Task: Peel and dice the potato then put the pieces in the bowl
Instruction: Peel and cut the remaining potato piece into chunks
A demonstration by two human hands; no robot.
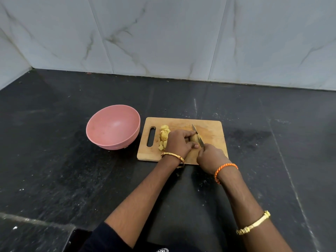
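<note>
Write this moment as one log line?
step: dicing | left hand holds pale peeled potato | right hand grips steel knife | diced pieces on wooden board | pink bowl empty

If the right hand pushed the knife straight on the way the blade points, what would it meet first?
Probably nothing on the cutting board: past the tip of the knife in the right hand lies bare wood, then dark counter and, far off, the wall.
</note>
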